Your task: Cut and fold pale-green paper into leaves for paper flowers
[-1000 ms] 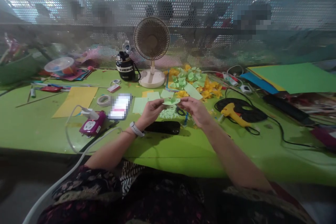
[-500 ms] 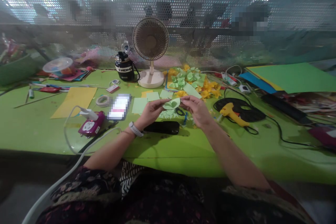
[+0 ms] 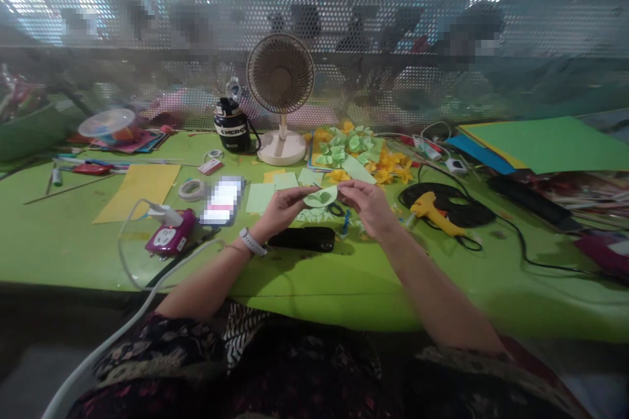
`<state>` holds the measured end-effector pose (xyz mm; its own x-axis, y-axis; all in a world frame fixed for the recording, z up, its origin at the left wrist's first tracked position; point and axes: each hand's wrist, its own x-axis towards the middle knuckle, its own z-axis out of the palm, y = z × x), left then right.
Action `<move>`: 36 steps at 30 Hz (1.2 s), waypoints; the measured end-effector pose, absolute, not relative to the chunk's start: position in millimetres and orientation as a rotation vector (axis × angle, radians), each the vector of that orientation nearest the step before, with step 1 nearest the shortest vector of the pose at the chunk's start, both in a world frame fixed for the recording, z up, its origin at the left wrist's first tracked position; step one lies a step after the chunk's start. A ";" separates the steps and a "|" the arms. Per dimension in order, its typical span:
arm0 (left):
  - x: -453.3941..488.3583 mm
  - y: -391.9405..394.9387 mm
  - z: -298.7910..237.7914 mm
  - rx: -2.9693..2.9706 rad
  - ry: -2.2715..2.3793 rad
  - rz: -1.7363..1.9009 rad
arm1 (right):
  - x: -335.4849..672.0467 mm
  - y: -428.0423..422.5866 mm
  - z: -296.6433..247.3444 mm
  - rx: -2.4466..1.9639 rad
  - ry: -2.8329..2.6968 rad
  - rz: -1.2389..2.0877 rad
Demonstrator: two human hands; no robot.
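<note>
Between my hands is a small light-green paper flower (image 3: 322, 197) with curled petals, raised above the table. My left hand (image 3: 285, 211), with a pale watch band on its wrist, is closed on the flower's left edge. Pinched fingers of my right hand (image 3: 367, 207) grip its right edge. Beneath the flower lie pale green paper scraps (image 3: 309, 215) and dark scissors handles (image 3: 337, 209), partly covered. A black phone-like object (image 3: 307, 239) lies just in front of my left hand.
Green and yellow paper flowers (image 3: 351, 145) are heaped behind my hands, near a fan (image 3: 281, 75) and a black bottle (image 3: 232, 129). A yellow glue gun (image 3: 435, 213) lies to the right. A tape roll (image 3: 191, 190), lit phone (image 3: 223, 201) and purple power adapter (image 3: 171, 234) are left.
The paper flower has tilted slightly between my fingers, so its curled edge shows differently. Both hands keep nearly the same place and grip. The view has shifted a little.
</note>
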<state>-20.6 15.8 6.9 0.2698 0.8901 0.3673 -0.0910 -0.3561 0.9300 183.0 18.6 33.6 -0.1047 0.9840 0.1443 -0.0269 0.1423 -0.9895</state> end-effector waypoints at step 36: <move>-24.3 18.1 5.4 1.875 0.863 1.284 | 185.1 18.0 28.4 -1.033 -1.589 1.107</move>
